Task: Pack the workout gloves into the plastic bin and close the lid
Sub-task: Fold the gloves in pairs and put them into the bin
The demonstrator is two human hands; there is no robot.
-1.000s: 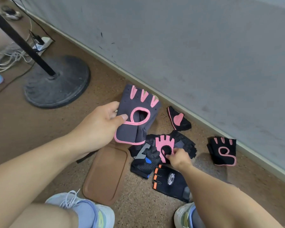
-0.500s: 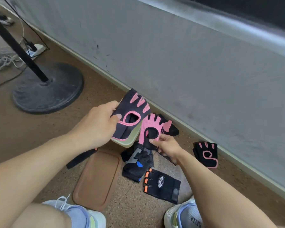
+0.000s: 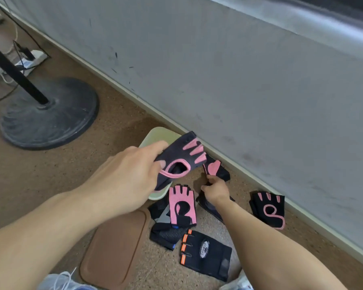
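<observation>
Pink-trimmed grey glove (image 3: 179, 159) is pinched in my left hand (image 3: 126, 176), held over the pale green plastic bin (image 3: 156, 136). My right hand (image 3: 215, 189) grips a black-and-pink glove (image 3: 215, 168) just beyond it; the brown lid (image 3: 115, 250) lies on the floor below my left hand.

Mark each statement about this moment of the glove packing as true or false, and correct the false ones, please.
1. The left hand holds a grey glove with pink trim. True.
2. The brown lid is closed on the pale bin. False: it lies flat on the floor, beside the bin.
3. The right hand reaches to a black and pink glove by the wall. True.
4. The glove with orange stripes is inside the bin. False: it lies on the floor near the person.
5. The round stand base is right of the gloves. False: it stands to their left.
</observation>
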